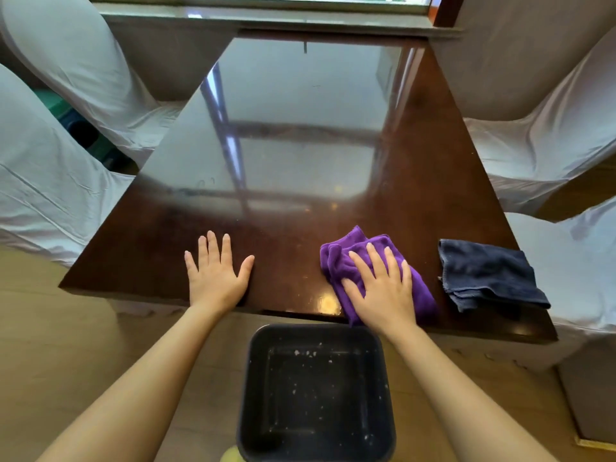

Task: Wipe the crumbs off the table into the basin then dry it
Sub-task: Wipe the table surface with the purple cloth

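A person leans over a dark, glossy wooden desk (300, 145) whose top mirrors the window beyond it. The left hand (216, 275) lies flat on the desk near its front edge, fingers spread and palm down, grasping nothing. The right hand (380, 288) presses flat on a purple cloth (343, 258), fingers stretched out across the bunched fabric rather than curled around it; the cloth sits at the near edge of the desk, its lower corner hanging just over the lip. To the right of it, apart from the hand, a dark blue cloth (486, 275) lies folded loosely on the desk, one corner drooping over the edge.

Below the desk's front edge, between the two forearms, sits a dark square basin (316, 391). Pale crumbs (308, 353) are scattered over its bottom, thickest toward the far side. The desk surface itself looks smeared in places, with a bright glint of light near the purple cloth; I cannot make out any crumbs left on it.

Chairs draped in white covers (66, 105) stand on both sides of the desk, and the floor beneath is light wood.
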